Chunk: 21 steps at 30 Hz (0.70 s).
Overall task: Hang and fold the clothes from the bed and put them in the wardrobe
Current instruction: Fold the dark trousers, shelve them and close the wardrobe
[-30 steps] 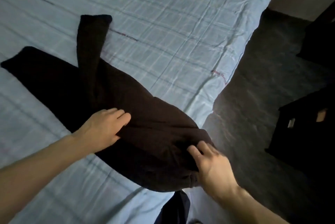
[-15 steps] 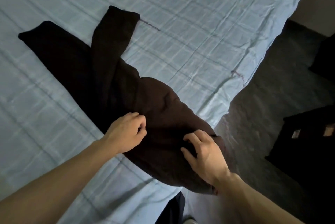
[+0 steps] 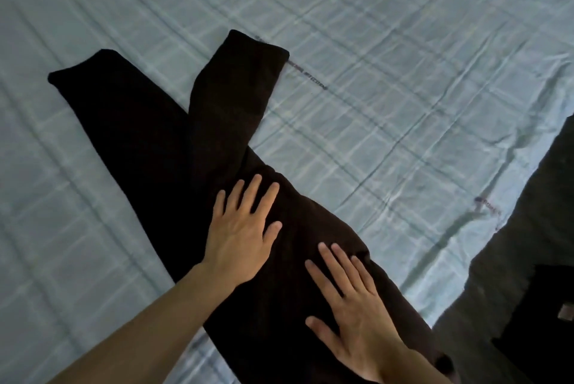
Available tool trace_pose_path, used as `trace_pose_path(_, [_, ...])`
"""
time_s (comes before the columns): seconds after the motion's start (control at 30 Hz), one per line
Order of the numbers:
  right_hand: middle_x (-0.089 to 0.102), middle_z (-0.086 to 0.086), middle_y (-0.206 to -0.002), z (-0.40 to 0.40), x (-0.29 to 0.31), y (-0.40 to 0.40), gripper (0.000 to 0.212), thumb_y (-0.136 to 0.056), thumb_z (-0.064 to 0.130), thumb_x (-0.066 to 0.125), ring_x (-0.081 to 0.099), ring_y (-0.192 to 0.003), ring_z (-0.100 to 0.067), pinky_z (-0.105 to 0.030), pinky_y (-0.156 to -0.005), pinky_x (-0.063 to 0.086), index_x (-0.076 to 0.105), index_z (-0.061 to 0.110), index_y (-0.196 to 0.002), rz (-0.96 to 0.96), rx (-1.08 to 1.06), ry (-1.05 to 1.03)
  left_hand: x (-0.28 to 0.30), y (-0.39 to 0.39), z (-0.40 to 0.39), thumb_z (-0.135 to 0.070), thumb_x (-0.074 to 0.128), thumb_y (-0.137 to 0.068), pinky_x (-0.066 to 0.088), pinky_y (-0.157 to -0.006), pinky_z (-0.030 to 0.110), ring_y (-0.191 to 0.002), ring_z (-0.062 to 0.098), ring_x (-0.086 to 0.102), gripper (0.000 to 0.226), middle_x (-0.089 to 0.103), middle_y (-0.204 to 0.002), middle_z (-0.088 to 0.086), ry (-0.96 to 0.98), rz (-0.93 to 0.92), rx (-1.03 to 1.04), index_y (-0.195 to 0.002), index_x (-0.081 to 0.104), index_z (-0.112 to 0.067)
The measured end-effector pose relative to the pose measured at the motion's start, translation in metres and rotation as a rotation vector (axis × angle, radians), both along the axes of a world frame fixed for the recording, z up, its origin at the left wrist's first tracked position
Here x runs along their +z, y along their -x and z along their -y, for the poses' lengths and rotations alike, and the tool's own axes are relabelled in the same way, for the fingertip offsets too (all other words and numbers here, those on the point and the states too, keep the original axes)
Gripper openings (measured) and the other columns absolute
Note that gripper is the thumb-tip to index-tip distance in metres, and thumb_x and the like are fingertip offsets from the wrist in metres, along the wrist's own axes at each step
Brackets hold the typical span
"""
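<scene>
A pair of black trousers lies on the bed, which has a pale blue checked sheet. The two legs splay apart toward the far left, and the waist end reaches the bed's near edge. My left hand rests flat on the upper part of the trousers with its fingers spread. Flat on the waist part, closer to me and to the right, lies my right hand, its fingers also spread. Neither hand grips the cloth.
The bed's edge runs diagonally at the right, with dark carpet beyond it. A dark piece of furniture stands on the floor at the lower right. The wardrobe is out of view.
Both hands were pinching the trousers' upper part; now they lie flat with fingers spread. The bulge in the cloth has flattened. The view has shifted, so the trousers sit more central.
</scene>
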State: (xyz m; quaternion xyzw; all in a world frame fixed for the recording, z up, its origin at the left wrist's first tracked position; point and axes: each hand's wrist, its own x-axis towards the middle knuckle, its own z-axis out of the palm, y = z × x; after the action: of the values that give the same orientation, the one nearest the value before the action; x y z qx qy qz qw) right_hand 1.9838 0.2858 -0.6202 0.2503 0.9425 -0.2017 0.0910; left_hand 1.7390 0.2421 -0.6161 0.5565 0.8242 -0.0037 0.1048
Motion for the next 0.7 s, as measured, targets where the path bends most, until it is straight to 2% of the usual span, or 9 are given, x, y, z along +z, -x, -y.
trace_pose_path(0.1, [-0.004, 0.005, -0.165, -0.025, 0.015, 0.021, 0.072, -0.097, 0.064, 0.033, -0.002, -0.152, -0.018, -0.041, -0.121, 0.014, 0.008, 0.030, -0.156, -0.104, -0.056, 0.097, 0.016, 0.014, -0.020, -0.048, 0.040, -0.098, 0.026, -0.116, 0.054, -0.146, 0.029, 0.029, 0.059, 0.031, -0.159, 0.008, -0.077, -0.063, 0.052, -0.151, 0.036, -0.021])
trace_pose_path(0.23, [-0.016, 0.014, -0.162, -0.072, 0.028, 0.079, 0.069, -0.099, 0.063, 0.026, -0.015, -0.149, -0.007, -0.036, -0.121, 0.003, 0.000, 0.033, -0.155, -0.187, -0.138, 0.142, 0.025, 0.051, -0.057, -0.041, 0.043, -0.097, 0.022, -0.117, 0.056, -0.149, 0.031, 0.019, 0.054, 0.024, -0.162, 0.011, -0.051, -0.109, 0.090, -0.147, 0.042, -0.023])
trace_pose_path(0.37, [0.000, 0.013, -0.163, -0.119, 0.025, 0.144, 0.068, -0.097, 0.059, 0.034, 0.000, -0.149, -0.004, -0.025, -0.119, 0.007, 0.014, 0.029, -0.155, -0.279, -0.300, 0.225, 0.024, 0.087, -0.097, -0.041, 0.046, -0.098, 0.020, -0.118, 0.050, -0.150, 0.030, 0.011, 0.048, 0.011, -0.164, 0.011, 0.026, -0.095, 0.111, -0.144, 0.042, -0.028])
trace_pose_path(0.43, [0.010, 0.007, -0.163, -0.141, 0.021, 0.182, 0.067, -0.098, 0.050, 0.043, 0.009, -0.148, -0.007, -0.022, -0.117, 0.009, 0.019, 0.023, -0.155, -0.284, -0.380, 0.302, 0.025, 0.097, -0.115, -0.042, 0.051, -0.096, 0.026, -0.113, 0.047, -0.146, 0.029, 0.019, 0.050, 0.015, -0.162, 0.009, 0.031, -0.088, 0.112, -0.143, 0.043, -0.028])
trace_pose_path(0.53, [0.029, -0.002, -0.158, -0.174, 0.016, 0.247, 0.060, -0.099, 0.035, 0.050, 0.027, -0.140, -0.007, -0.014, -0.109, 0.017, 0.027, 0.015, -0.151, -0.315, -0.459, 0.448, 0.019, 0.114, -0.145, -0.050, 0.054, -0.092, 0.032, -0.109, 0.045, -0.141, 0.029, 0.028, 0.067, 0.023, -0.159, 0.007, 0.041, -0.088, 0.190, -0.149, 0.030, -0.025])
trace_pose_path(0.63, [0.038, -0.004, -0.152, -0.198, 0.013, 0.292, 0.061, -0.097, 0.027, 0.052, 0.038, -0.136, -0.014, -0.017, -0.104, 0.027, 0.027, 0.014, -0.151, -0.302, -0.539, 0.582, 0.005, 0.137, -0.172, -0.050, 0.056, -0.088, 0.034, -0.107, 0.047, -0.137, 0.030, 0.032, 0.078, 0.028, -0.156, 0.008, 0.056, -0.122, 0.270, -0.152, 0.021, -0.021])
trace_pose_path(0.7, [0.047, -0.003, -0.140, -0.207, 0.009, 0.314, 0.060, -0.093, 0.026, 0.051, 0.048, -0.126, -0.020, -0.015, -0.095, 0.036, 0.030, 0.013, -0.148, -0.289, -0.595, 0.666, -0.003, 0.151, -0.186, -0.050, 0.056, -0.085, 0.033, -0.106, 0.048, -0.137, 0.032, 0.032, 0.082, 0.028, -0.156, 0.009, 0.098, -0.123, 0.315, -0.152, 0.019, -0.021])
